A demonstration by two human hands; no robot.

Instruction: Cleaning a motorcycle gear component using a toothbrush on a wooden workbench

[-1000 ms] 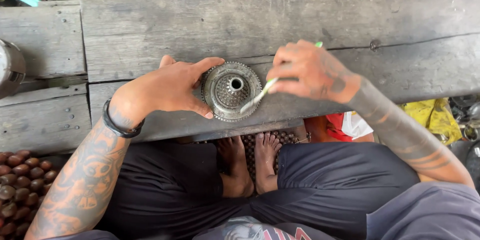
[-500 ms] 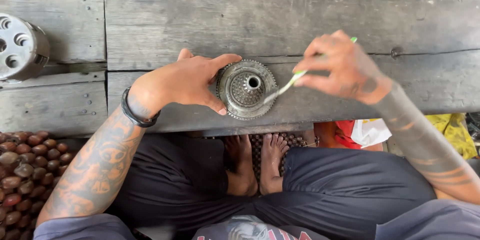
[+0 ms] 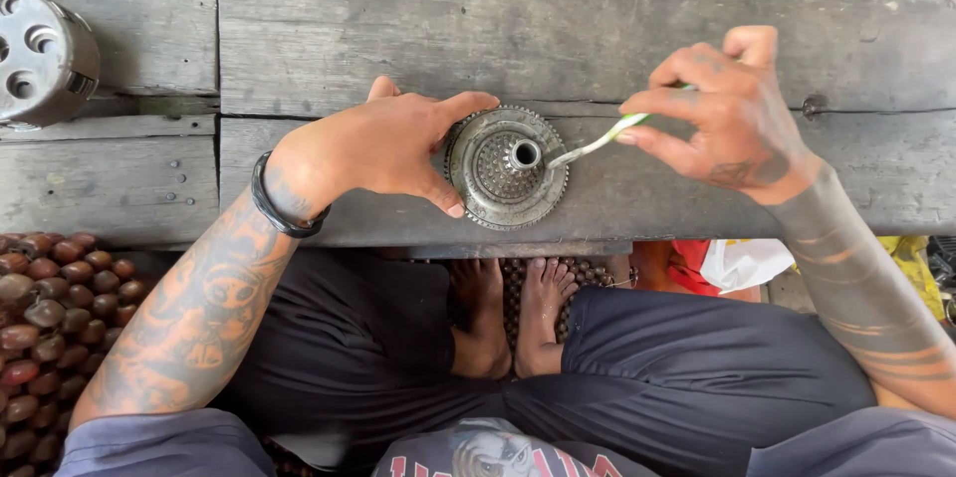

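Head view. My left hand [image 3: 383, 148] rests on the weathered grey plank worktop [image 3: 597, 29], its grip clamped on the round, tarnished silver-coloured metal piece with a beaded rim and raised open centre tube [image 3: 506, 166]. My thumb presses the near left edge of the rim and my index finger runs over the far left edge; the remaining fingers lie hidden behind the hand. The metal piece sits flat on the worktop, close to its near edge, directly above my bare feet.

My right hand [image 3: 727, 114] hovers above the worktop to the right of the metal piece, not touching it. Its grip is closed on the slim pale-handled brush [image 3: 597, 143], pinched between thumb and fingertips. The brush slants down to the left and its tip meets the centre tube of the metal piece; whether the tip enters the tube, I cannot tell.

A black band [image 3: 279, 203] circles my left wrist. At the far left of the worktop stands a grey cast-metal cylinder with round holes in its face [image 3: 40, 54], well apart from both hands. Below the worktop on the left lies a heap of reddish-brown rounded nuts [image 3: 40, 328]. On the right, under the worktop edge, show a white plastic bag [image 3: 742, 263] and red material just beside it.
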